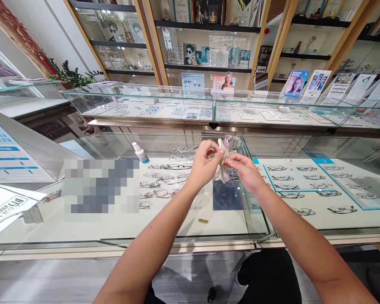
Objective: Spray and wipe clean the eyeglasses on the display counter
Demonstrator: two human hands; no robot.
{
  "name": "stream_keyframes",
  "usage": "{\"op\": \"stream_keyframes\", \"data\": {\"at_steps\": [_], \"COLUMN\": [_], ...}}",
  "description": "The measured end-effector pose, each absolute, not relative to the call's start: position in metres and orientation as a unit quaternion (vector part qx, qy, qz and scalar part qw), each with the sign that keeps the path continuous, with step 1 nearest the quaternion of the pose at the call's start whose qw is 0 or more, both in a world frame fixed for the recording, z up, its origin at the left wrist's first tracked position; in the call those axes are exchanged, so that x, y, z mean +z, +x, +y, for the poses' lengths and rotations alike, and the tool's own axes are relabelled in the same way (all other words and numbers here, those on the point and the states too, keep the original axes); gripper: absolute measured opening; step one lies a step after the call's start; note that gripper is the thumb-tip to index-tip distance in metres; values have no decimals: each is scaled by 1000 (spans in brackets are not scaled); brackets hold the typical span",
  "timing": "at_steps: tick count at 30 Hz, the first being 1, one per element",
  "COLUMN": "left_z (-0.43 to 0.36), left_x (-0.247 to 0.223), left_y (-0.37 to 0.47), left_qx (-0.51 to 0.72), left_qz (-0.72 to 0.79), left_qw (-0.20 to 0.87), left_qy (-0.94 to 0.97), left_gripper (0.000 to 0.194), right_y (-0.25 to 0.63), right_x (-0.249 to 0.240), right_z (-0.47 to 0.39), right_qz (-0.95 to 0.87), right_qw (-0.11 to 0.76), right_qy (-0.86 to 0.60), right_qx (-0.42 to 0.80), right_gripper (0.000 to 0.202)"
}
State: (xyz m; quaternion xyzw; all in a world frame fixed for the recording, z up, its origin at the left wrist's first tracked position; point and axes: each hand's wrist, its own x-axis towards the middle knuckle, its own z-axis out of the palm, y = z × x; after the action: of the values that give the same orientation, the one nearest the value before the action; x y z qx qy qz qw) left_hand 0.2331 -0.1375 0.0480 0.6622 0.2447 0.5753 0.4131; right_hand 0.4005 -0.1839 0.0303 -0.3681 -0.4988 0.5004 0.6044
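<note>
Over the glass counter, my left hand is closed around a pale cleaning cloth, thumb and fingers pinching it. Folded in that cloth is a pair of glasses with thin metal parts and pinkish-looking lenses. My right hand pinches the glasses' thin frame from the other side with thumb and forefinger. Much of the frame is hidden by cloth and fingers. A dark blue cloth lies just below the hands. To the left stands a small white spray bottle with a blue-green label.
Several rows of glasses are laid out under the hands' left side. More frames sit in the right display case. A small gold-coloured piece lies near the front edge. Behind stands another glass showcase with upright cards.
</note>
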Motion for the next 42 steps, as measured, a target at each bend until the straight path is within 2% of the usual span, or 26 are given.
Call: {"op": "stream_keyframes", "data": {"at_steps": [4, 9, 12, 17, 20, 27, 33, 42], "left_z": [-139, -145, -148, -145, -143, -143, -146, -151], "left_x": [49, 55, 56, 55, 57, 59, 61, 63], "left_y": [232, 230, 231, 233, 233, 231, 231, 236], "left_qx": [567, 583, 597, 599, 573, 498, 502, 462], "left_qz": [242, 241, 230, 202, 215, 244, 225, 164], "left_qw": [399, 370, 410, 493, 543, 590, 584, 677], "left_qy": [678, 682, 650, 598, 575, 587, 597, 549], "left_gripper": [27, 34, 30, 56, 64, 59, 51, 63], "right_y": [401, 398, 397, 398, 401, 404, 405, 404], "right_x": [32, 36, 40, 42, 41, 45, 45, 45], "right_z": [-184, -189, -192, -194, -194, -194, -194, -192], "right_qz": [-512, -526, -530, -539, -547, -560, -566, -557], "right_qw": [595, 584, 583, 583, 577, 562, 560, 565], "right_qy": [-370, -350, -328, -309, -306, -318, -305, -318], "right_qx": [497, 510, 521, 523, 524, 519, 523, 519], "right_gripper": [26, 28, 32, 34, 32, 38, 35, 38]}}
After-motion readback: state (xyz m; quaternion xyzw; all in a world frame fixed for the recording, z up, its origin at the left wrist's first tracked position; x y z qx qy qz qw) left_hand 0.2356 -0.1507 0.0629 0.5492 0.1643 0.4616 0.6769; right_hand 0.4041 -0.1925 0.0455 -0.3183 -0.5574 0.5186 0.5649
